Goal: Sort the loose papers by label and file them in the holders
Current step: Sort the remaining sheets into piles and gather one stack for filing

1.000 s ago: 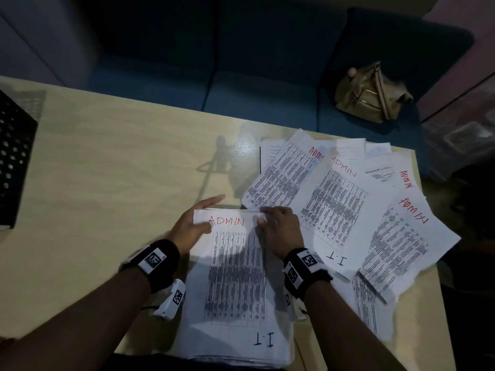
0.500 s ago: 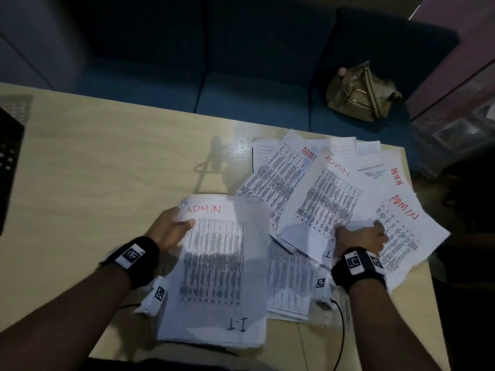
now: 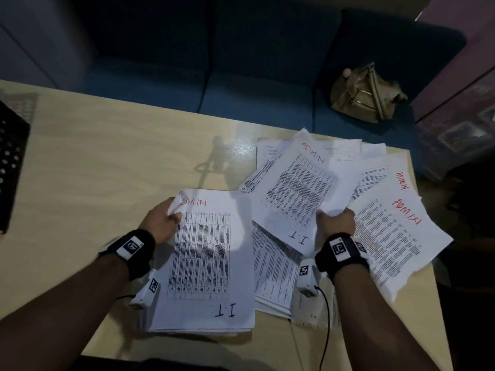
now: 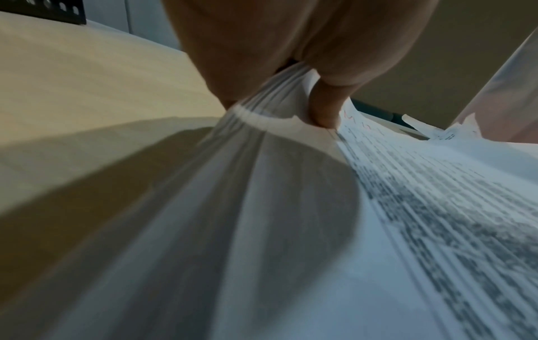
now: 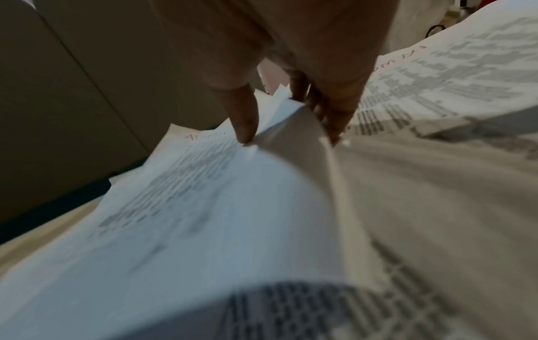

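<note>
Head view: the left hand [image 3: 160, 223] pinches the far left corner of a stack of papers [image 3: 206, 263] lying near the front of the table [image 3: 107, 162], thumb on top and fingers curled under, the corner bent up. The right hand [image 3: 336, 226] pinches the near edge of a loose sheet [image 3: 292, 194] marked ADMIN and I.T, raised off the scattered papers [image 3: 388, 226] spread to the right. A black perforated holder [image 3: 10, 162] stands at the far left edge
</note>
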Available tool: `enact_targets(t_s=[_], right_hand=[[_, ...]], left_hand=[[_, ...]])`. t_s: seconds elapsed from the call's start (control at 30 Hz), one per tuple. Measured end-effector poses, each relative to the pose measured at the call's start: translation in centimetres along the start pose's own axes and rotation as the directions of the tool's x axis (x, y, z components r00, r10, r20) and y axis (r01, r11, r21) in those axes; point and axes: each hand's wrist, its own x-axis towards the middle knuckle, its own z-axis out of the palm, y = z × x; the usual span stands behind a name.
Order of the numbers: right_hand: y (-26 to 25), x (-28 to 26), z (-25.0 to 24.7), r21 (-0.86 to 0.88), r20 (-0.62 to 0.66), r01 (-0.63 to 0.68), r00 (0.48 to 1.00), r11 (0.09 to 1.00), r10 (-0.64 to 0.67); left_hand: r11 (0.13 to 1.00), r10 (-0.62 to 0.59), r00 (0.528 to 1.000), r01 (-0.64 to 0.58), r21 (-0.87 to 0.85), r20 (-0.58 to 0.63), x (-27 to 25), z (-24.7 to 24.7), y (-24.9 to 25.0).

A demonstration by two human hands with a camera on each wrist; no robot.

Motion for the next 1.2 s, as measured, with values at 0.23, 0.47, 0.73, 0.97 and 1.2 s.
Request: enact_targets(t_s=[0.23,0.47,0.73,0.97,1.2], right_hand=[[-2.4,-1.1,2.4,0.046,0.004,-0.061,0.998,0.997,0.061],[-5.1,-3.6,0.2,0.115,-0.134,0.289,0.952,0.950,-0.274],[-6.8,-4.8,-5.0,0.240,-0.094,0.484,0.874,0.841,-0.476],[-0.1,-9.6,1.6,0.164,0.282,0.446,0.834,0.880,-0.475],[2.9,-12.2,5.5,-0.117,0.559,0.507,0.744,0.854,-0.365]], left_hand=[[1.000,-0.028,0.999,0.028,-0.005,0.029,0.2,-0.2,-0.3],[0.995,-0.058,0.997,0.061,-0.080,0.044,0.2,-0.2,-0.4],[0.971,-0.112,0.993,0.115,-0.209,0.026,-0.9,-0.7,-0.6],[0.873,-0.115,0.993,0.111,-0.475,0.021,-1.1,0.2,0.3],[0.773,-0.058,0.998,0.066,-0.631,0.034,-2.6,0.5,1.7]])
